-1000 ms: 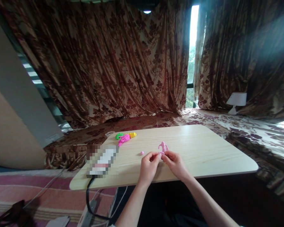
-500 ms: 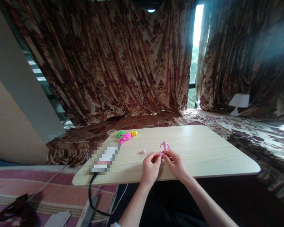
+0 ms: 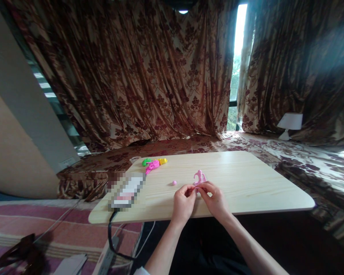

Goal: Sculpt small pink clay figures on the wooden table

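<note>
My left hand (image 3: 184, 201) and my right hand (image 3: 215, 199) meet over the near part of the table, fingertips pinched together. Between them is a small pink piece (image 3: 197, 188), mostly covered by the fingers; its exact kind I cannot make out. Just beyond the fingers stands a pink figure (image 3: 200, 176) with a rounded top and curved, arm-like parts. Its lower end is partly hidden behind my right hand. A small pink ball (image 3: 174, 183) lies on the table to the left, apart from my left hand.
On the pale wooden table (image 3: 260, 187), pink, green and yellow plastic toy pieces (image 3: 153, 165) lie at the back left. A blurred-out device (image 3: 127, 193) with a black cable (image 3: 110, 236) sits at the left edge. A white lamp (image 3: 289, 122) stands beyond, at right.
My right fingers have shifted slightly and curl in more at the pinch. The ball, the figure and the toy pieces stay where they were.
</note>
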`<state>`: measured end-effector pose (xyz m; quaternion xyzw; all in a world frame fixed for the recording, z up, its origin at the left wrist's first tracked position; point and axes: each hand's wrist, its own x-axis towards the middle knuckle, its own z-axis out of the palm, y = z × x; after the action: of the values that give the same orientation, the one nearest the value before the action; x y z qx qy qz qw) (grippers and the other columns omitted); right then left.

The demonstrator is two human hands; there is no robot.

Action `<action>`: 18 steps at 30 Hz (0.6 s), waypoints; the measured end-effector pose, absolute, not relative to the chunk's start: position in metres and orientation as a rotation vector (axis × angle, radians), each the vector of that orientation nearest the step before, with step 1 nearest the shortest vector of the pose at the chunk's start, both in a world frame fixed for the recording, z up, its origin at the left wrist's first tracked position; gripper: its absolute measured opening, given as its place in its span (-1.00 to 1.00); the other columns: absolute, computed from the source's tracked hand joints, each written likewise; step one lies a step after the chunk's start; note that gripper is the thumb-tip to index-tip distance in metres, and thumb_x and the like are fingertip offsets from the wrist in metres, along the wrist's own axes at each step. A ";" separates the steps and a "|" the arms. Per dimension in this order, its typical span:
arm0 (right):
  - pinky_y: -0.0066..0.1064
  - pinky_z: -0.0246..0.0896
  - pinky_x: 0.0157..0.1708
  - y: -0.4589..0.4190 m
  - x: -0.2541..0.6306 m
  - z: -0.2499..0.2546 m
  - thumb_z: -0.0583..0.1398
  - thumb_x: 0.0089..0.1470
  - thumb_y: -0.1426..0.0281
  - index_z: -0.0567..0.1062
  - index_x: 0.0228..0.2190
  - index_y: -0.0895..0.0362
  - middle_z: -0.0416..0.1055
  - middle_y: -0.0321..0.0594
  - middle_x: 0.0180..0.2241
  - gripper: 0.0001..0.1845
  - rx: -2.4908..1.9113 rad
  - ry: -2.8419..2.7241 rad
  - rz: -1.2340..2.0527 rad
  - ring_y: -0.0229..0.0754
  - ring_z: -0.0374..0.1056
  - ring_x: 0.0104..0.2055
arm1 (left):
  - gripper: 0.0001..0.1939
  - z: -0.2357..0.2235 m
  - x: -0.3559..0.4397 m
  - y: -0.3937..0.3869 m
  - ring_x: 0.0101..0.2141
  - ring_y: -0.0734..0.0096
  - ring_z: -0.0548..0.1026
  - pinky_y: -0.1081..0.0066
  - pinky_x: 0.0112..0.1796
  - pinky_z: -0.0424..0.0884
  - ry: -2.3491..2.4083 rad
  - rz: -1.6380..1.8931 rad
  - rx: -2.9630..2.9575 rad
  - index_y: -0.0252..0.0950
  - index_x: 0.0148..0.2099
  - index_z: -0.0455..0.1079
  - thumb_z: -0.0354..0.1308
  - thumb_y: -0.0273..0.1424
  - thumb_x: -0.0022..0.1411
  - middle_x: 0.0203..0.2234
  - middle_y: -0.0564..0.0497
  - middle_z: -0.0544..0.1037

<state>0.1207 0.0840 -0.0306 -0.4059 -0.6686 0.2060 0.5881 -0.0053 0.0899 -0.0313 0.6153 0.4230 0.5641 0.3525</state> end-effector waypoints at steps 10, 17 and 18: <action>-0.38 0.27 -0.32 0.084 0.122 -0.031 0.11 0.06 0.36 0.52 -0.30 0.07 0.46 -0.20 -0.36 -0.80 -0.961 -1.521 0.519 -0.18 0.37 -0.35 | -0.81 -0.027 -0.006 0.088 -0.32 0.35 0.48 0.42 -0.25 0.38 1.051 1.443 1.603 -0.32 -0.29 0.44 0.11 -0.32 0.10 -0.37 -0.05 0.54; -0.41 0.27 -0.35 0.083 0.121 -0.029 0.10 0.09 0.30 0.51 -0.31 0.11 0.46 -0.20 -0.40 -0.78 -0.974 -1.552 0.578 -0.19 0.36 -0.39 | -0.81 -0.028 -0.008 0.088 -0.35 0.36 0.48 0.43 -0.29 0.38 1.046 1.421 1.544 -0.33 -0.27 0.42 0.10 -0.32 0.10 -0.42 -0.03 0.54; -0.42 0.26 -0.37 0.083 0.121 -0.029 0.09 0.09 0.31 0.51 -0.33 0.11 0.45 -0.21 -0.41 -0.78 -0.972 -1.557 0.561 -0.21 0.36 -0.40 | -0.81 -0.028 -0.008 0.087 -0.35 0.36 0.48 0.43 -0.28 0.38 1.033 1.415 1.559 -0.33 -0.27 0.42 0.10 -0.32 0.11 -0.40 -0.04 0.54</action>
<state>0.1214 0.0829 -0.0290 -0.4148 -0.6643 0.2394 0.5739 -0.0080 0.0873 -0.0278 0.6126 0.4060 0.5562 0.3880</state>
